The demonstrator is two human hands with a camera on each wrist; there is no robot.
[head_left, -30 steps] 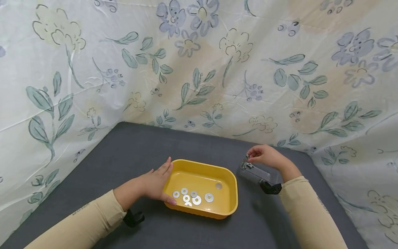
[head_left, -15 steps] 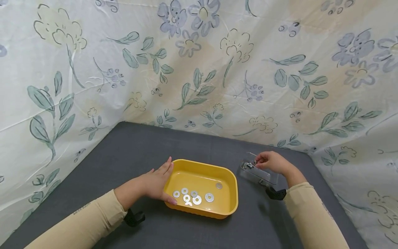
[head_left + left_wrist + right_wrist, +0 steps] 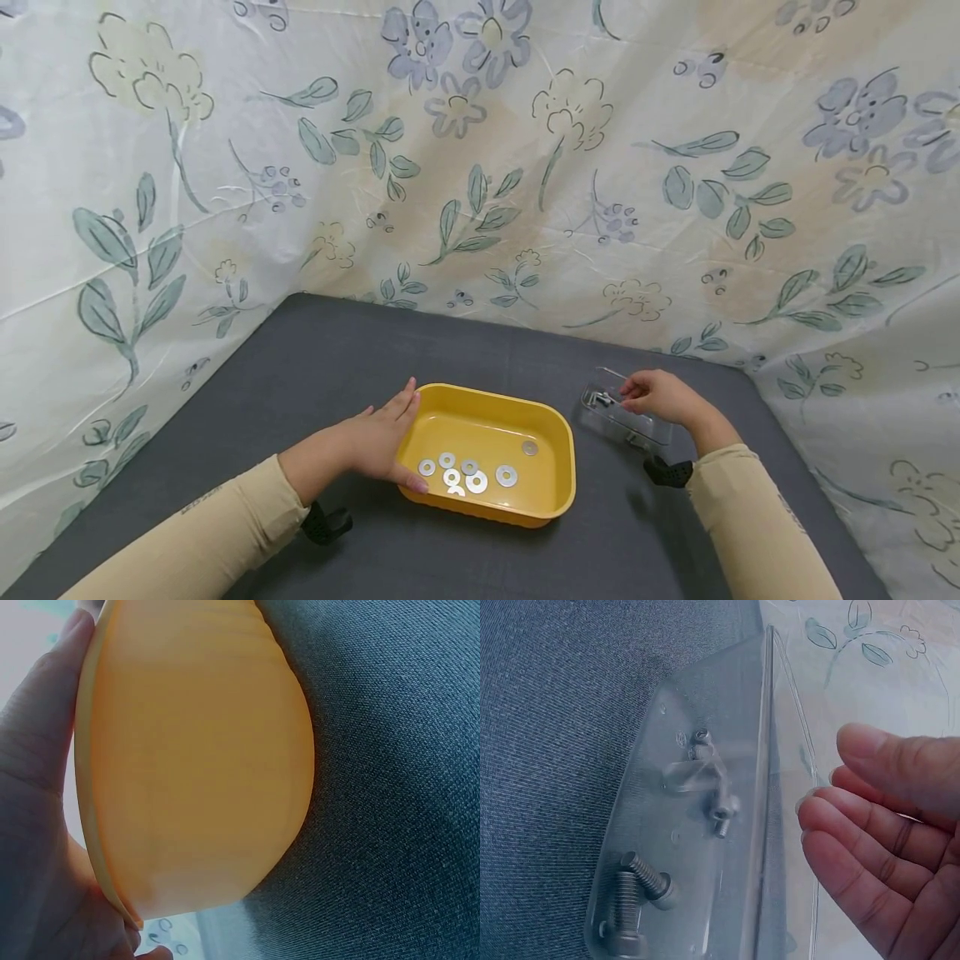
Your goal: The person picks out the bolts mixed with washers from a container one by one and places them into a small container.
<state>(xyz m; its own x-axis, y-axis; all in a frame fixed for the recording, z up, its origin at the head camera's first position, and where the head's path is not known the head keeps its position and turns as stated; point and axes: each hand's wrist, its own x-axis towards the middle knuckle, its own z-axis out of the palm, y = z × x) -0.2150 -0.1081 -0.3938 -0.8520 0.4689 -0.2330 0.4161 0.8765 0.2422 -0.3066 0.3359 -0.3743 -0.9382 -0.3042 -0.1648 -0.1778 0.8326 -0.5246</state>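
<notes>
My left hand (image 3: 375,437) lies with spread, mostly straight fingers along the left rim of a yellow plastic tub (image 3: 551,467), its thumb over the near left corner. Several flat metal washers (image 3: 476,482) are scattered on the tub's floor. To the tub's right is a clear plastic box (image 3: 765,750) with several metal bolts (image 3: 626,904) inside; some lie grouped at one end. Over this box's far edge hovers my right hand (image 3: 663,398). In the right wrist view its fingers are loosely bent, the thumb is apart from them, and nothing shows between them.
Dark grey cloth (image 3: 352,350) covers the table. A flower-printed curtain (image 3: 480,167) closes off the back and both sides. A black strap mount (image 3: 326,525) is worn at my left wrist, another black mount (image 3: 667,472) at my right.
My right hand has moved right and toward me from the clear box's left end, where a small metal piece showed at its fingertips. Its fingers now show nothing. My left hand stays on the tub.
</notes>
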